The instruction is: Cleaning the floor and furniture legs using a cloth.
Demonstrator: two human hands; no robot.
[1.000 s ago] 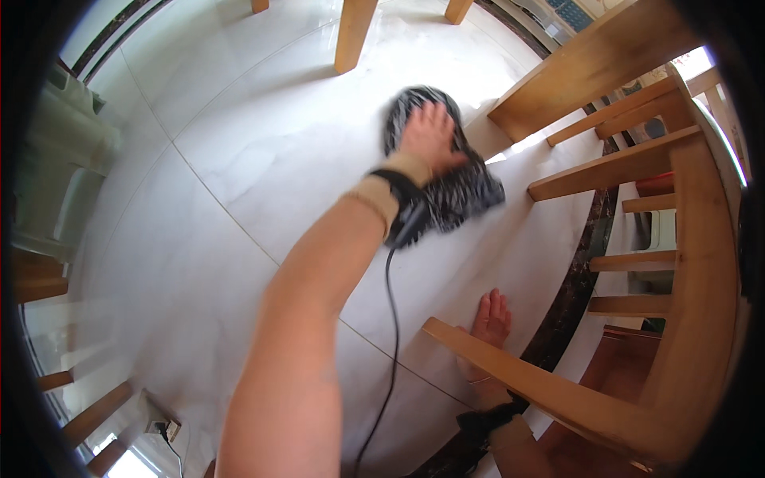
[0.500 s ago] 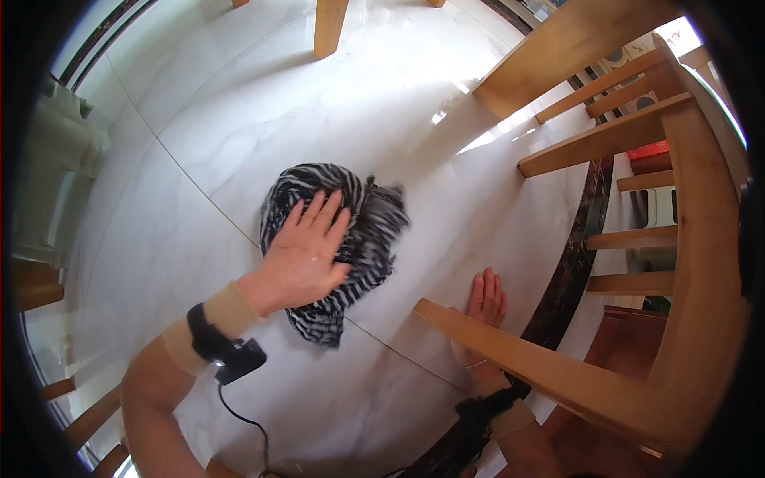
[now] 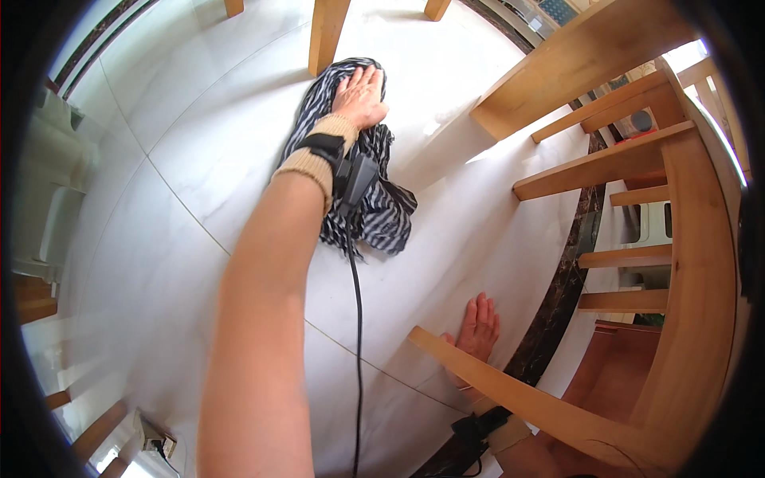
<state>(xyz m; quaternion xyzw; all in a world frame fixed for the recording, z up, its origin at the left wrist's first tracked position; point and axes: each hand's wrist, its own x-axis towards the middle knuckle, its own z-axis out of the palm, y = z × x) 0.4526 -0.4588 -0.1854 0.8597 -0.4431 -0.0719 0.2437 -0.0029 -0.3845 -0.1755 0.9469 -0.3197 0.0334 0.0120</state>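
Observation:
My left hand (image 3: pixel 362 97) lies flat with outstretched fingers on a bunched black-and-white striped cloth (image 3: pixel 386 217), pressing it against the white tiled floor. The cloth trails back from under the palm and wrist toward me. Its far end is beside the foot of a wooden leg (image 3: pixel 327 36). Down on the right, my right hand (image 3: pixel 476 328) rests palm down on the floor, fingers stretched out and holding nothing. A wooden bar (image 3: pixel 510 382) crosses in front of that wrist and hides part of it.
A wooden chair frame (image 3: pixel 701 263) with several slats fills the right side. A dark marble strip (image 3: pixel 550 327) curves along the floor there. Pale fabric (image 3: pixel 56 175) hangs at the left. A black cable (image 3: pixel 358 350) runs from my left wrist; a power socket (image 3: pixel 155 438) shows lower left.
My left hand has slid the striped cloth away from me across the floor, up to the wooden leg, with the arm now stretched out. My right hand stays on the floor.

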